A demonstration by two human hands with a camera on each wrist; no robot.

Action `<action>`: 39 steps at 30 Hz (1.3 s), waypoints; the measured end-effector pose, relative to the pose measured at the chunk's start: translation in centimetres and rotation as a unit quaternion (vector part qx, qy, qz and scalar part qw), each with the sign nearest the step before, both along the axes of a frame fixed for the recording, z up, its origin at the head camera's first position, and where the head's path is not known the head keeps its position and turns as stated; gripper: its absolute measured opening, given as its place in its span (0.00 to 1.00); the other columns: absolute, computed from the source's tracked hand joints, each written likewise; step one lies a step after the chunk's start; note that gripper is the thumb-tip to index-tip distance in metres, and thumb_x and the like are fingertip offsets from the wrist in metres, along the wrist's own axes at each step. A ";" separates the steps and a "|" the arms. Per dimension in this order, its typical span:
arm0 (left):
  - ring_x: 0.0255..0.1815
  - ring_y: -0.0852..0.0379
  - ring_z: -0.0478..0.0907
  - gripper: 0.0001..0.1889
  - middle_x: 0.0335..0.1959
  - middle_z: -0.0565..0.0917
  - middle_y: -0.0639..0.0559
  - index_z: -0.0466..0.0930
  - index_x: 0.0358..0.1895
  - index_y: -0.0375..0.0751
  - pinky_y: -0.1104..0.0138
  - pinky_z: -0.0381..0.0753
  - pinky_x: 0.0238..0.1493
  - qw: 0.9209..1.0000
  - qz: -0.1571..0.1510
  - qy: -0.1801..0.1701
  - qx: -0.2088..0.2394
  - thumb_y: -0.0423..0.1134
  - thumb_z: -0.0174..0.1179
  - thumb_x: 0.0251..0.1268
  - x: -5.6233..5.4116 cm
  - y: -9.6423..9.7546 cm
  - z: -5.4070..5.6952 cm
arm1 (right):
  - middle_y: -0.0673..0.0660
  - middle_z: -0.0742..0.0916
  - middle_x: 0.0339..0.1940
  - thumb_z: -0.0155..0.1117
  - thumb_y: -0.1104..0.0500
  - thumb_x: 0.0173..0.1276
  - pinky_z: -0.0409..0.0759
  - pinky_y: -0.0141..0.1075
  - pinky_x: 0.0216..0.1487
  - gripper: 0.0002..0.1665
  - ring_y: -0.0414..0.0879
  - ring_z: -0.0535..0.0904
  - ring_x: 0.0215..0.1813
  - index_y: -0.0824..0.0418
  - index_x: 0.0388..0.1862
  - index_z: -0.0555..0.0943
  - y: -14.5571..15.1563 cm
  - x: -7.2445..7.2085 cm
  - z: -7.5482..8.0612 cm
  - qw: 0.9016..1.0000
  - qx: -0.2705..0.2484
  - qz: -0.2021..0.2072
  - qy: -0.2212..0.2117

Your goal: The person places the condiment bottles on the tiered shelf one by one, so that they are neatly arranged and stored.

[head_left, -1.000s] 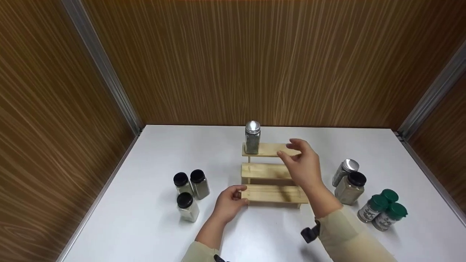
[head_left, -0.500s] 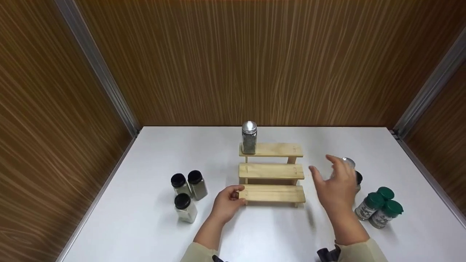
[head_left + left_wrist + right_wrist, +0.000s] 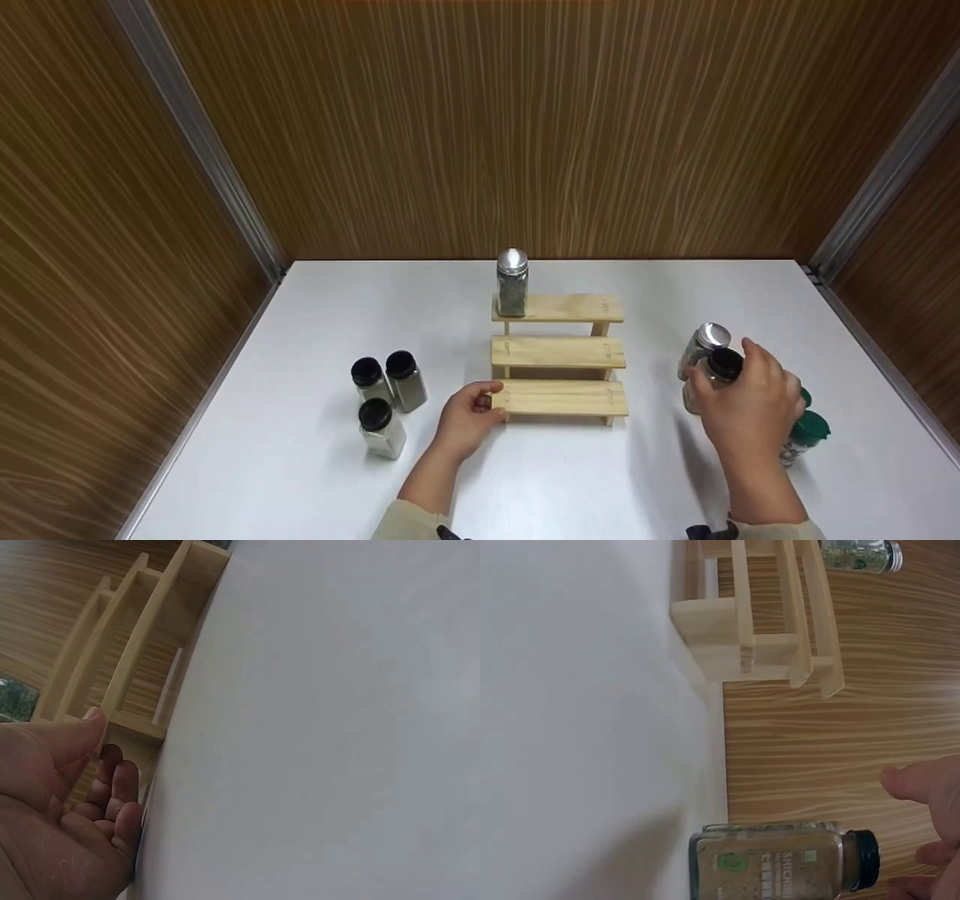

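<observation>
A three-step wooden rack (image 3: 559,352) stands mid-table. My left hand (image 3: 466,421) pinches the left end of its lowest step, thumb on one face and fingers curled under, as the left wrist view shows. At the left of the top step stands a glass spice jar (image 3: 512,289) with a silver lid. My right hand (image 3: 754,412) is at a black-lidded spice jar (image 3: 780,866) of brown seasoning, fingers spread around its lid side; in the right wrist view a gap shows between thumb and lid. Just behind that jar is another silver-lidded jar (image 3: 705,346).
Green-capped shakers (image 3: 808,431) stand at the right, partly hidden by my right hand. On the left are three black-lidded jars (image 3: 382,431) grouped together. Wood-grain panels (image 3: 480,135) wall the white table (image 3: 555,487) at the back and sides.
My right hand has moved from above the rack's top step to the right and down to the black-lidded jar. The left hand keeps its grip on the rack.
</observation>
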State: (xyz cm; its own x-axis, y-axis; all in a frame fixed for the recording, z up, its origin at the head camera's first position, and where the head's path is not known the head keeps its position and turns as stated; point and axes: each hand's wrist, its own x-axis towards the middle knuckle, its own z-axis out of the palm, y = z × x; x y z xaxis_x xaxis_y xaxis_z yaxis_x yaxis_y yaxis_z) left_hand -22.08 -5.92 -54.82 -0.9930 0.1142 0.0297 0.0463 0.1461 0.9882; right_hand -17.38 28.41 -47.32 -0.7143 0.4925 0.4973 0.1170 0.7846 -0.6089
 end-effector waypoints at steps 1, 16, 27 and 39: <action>0.37 0.58 0.72 0.20 0.35 0.77 0.50 0.83 0.56 0.25 0.71 0.76 0.40 1.000 0.000 0.002 0.002 0.19 0.70 0.57 0.0 0.0 0.0 | 0.77 0.80 0.66 0.83 0.58 0.57 0.61 0.69 0.62 0.45 0.78 0.70 0.63 0.74 0.69 0.74 0.1 0.1 -0.1 1.000 -0.001 -0.004 -0.017; 0.38 0.58 0.74 0.20 0.36 0.80 0.48 0.84 0.56 0.27 0.69 0.78 0.42 1.000 0.001 -0.001 -0.011 0.20 0.70 0.58 0.0 0.1 0.2 | 0.79 0.82 0.61 0.82 0.58 0.56 0.46 0.67 0.76 0.44 0.78 0.70 0.63 0.73 0.68 0.74 1.8 -0.1 -1.6 0.996 0.015 0.015 -0.087; 0.37 0.58 0.72 0.20 0.36 0.77 0.48 0.83 0.57 0.25 0.72 0.76 0.39 1.000 -0.009 0.008 0.009 0.20 0.68 0.60 0.2 0.0 0.3 | 0.81 0.82 0.56 0.81 0.57 0.59 0.44 0.69 0.76 0.43 0.80 0.72 0.60 0.72 0.68 0.69 2.5 -0.5 -1.4 0.991 0.028 0.033 -0.128; 0.38 0.57 0.74 0.20 0.36 0.78 0.49 0.83 0.57 0.26 0.71 0.77 0.40 1.000 -0.009 0.004 -0.008 0.20 0.68 0.60 0.0 -0.1 -0.2 | 0.83 0.82 0.55 0.83 0.59 0.57 0.41 0.72 0.77 0.45 0.81 0.76 0.58 0.74 0.66 0.70 2.7 -0.9 -1.5 0.989 0.034 0.036 -0.143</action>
State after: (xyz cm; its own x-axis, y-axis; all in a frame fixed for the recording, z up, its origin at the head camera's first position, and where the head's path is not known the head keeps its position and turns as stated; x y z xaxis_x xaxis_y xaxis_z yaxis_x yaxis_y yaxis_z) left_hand -22.11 -6.06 -54.98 -0.9906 0.1322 0.0355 0.0567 0.1604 0.9854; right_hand -18.24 31.11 -48.77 -0.8625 0.4073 0.3005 0.2184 0.8351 -0.5049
